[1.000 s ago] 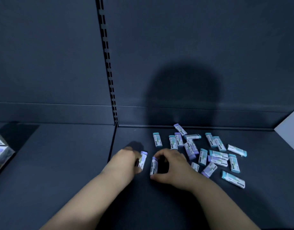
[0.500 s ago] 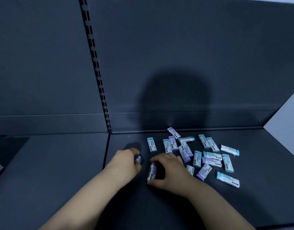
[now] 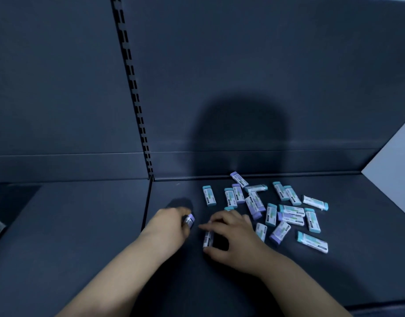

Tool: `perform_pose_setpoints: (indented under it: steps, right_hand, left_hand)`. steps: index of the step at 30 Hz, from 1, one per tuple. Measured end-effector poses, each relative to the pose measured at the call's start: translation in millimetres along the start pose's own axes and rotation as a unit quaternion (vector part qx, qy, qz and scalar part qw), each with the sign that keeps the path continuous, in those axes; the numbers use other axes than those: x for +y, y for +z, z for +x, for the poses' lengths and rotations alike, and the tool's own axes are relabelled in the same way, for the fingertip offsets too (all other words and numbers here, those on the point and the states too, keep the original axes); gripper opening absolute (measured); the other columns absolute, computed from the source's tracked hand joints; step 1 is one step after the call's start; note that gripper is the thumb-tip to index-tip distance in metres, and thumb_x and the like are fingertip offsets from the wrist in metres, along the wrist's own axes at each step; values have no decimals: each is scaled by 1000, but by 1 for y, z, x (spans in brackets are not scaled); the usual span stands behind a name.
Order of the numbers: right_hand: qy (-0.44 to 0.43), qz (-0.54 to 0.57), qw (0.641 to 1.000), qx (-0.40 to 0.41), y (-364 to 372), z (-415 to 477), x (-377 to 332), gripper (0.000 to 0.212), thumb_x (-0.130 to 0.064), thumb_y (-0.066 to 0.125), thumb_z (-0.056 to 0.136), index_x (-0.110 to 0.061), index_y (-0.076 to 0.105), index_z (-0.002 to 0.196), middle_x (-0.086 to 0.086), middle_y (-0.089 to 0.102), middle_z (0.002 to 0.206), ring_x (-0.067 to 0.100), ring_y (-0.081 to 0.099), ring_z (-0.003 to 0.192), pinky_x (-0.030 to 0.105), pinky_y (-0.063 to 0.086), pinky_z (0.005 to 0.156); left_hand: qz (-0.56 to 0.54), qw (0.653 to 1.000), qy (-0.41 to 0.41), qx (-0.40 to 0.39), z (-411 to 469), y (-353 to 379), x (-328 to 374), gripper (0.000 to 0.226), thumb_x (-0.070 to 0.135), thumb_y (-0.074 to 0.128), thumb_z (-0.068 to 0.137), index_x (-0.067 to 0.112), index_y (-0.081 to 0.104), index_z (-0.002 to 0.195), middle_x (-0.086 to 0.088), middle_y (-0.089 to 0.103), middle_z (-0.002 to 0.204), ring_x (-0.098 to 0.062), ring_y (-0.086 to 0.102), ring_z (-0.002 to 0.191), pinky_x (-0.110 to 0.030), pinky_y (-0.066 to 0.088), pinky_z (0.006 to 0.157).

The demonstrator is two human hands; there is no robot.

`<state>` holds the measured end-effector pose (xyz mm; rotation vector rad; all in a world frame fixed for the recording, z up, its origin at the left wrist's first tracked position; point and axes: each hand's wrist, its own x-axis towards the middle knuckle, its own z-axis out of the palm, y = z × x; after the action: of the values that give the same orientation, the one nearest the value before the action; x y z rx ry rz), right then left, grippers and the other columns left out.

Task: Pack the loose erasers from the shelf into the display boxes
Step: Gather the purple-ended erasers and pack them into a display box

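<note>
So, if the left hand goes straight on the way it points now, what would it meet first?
Probably the teal-capped eraser lying alone nearest to it. The left hand, gripping a purple-capped eraser, points away and rightward along the shelf. Only bare shelf seems to lie between, though depth is unclear.

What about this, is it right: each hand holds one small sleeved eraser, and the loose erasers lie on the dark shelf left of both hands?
Wrong side: in the head view the loose white-sleeved erasers lie on the dark shelf right of the left hand and right hand. Each holds one.
</note>
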<state>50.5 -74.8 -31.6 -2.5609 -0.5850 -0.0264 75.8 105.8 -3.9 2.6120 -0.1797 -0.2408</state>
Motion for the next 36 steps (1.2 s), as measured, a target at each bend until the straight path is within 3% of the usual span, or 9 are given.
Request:
perform_pose_setpoints:
  steps: [3, 6, 10, 14, 17, 24, 27, 31, 36]
  right_hand:
    - [4, 29, 999, 21, -1, 1, -3, 46, -60, 52, 69, -37, 59, 109, -21, 50, 117, -3, 39, 112, 15, 17, 93]
    - [-6, 12, 1000, 9, -1, 0, -5, 35, -51, 62, 74, -32, 57, 102, -22, 54, 119, -1, 42, 114, 14, 17, 92]
    - [9, 34, 999, -11, -4, -9, -2, 30, -37, 68, 75, -27, 56, 100, -18, 45, 130, -3, 37, 122, 17, 21, 95]
    - [6, 94, 996, -4, -9, -7, -8, 24, -27, 70, 74, -22, 57, 94, -12, 44, 111, -4, 47, 103, 12, 34, 93]
    - [-16, 112, 993, 19, -3, 2, -19, 28, -28, 64, 77, -22, 63, 104, -8, 45, 107, -3, 48, 99, 9, 36, 92]
    - [19, 70, 997, -8, 4, -7, -15, 21, -22, 66, 80, -15, 60, 98, -7, 40, 121, 1, 46, 112, -1, 22, 95]
    - [36, 23, 998, -35, -1, -3, -14, 22, -24, 65, 81, -16, 56, 100, -4, 40, 130, 6, 42, 121, -3, 18, 92]
    - [76, -6, 995, -68, -8, 8, -22, 40, -26, 69, 78, -20, 51, 114, -3, 48, 123, 11, 46, 117, 12, 32, 93]
    - [109, -20, 989, -97, -9, 13, -26, 68, -28, 71, 78, -18, 40, 137, 0, 40, 140, 13, 33, 130, 14, 21, 104]
  left_hand:
    - [34, 999, 13, -8, 1, -1, -2, 20, 24, 44, 93, 21, 62, 83, 7, 68, 83, -11, 64, 78, -18, 50, 71]
    - [78, 996, 35, -4, -2, -6, -2, 22, 15, 43, 92, 16, 54, 74, 7, 47, 75, -8, 47, 61, -10, 32, 48]
    - [91, 993, 71, -27, -2, -8, -12, 18, 29, 47, 94, 20, 61, 102, 3, 42, 94, -16, 49, 82, -21, 35, 68]
    - [75, 986, 89, -118, -2, -10, -22, 62, 39, 65, 84, 31, 39, 140, 5, 36, 123, -13, 46, 115, -19, 36, 98]
    - [95, 979, 105, -147, -1, -12, -22, 81, 38, 72, 78, 32, 28, 145, 8, 30, 128, -10, 38, 122, -12, 27, 100]
    - [104, 982, 110, -116, -3, -10, -13, 74, 37, 72, 78, 26, 35, 142, 2, 36, 136, -15, 40, 125, -19, 34, 101]
    - [112, 981, 107, -116, -5, -6, -9, 76, 40, 75, 74, 23, 39, 139, 1, 40, 135, -16, 42, 124, -21, 36, 100]
    - [103, 981, 105, -125, -6, -5, -14, 82, 39, 75, 74, 20, 34, 143, 0, 37, 140, -17, 39, 129, -22, 33, 104]
    - [78, 981, 117, -134, -6, -8, -18, 79, 37, 74, 76, 18, 36, 142, -1, 39, 134, -16, 42, 124, -21, 33, 103]
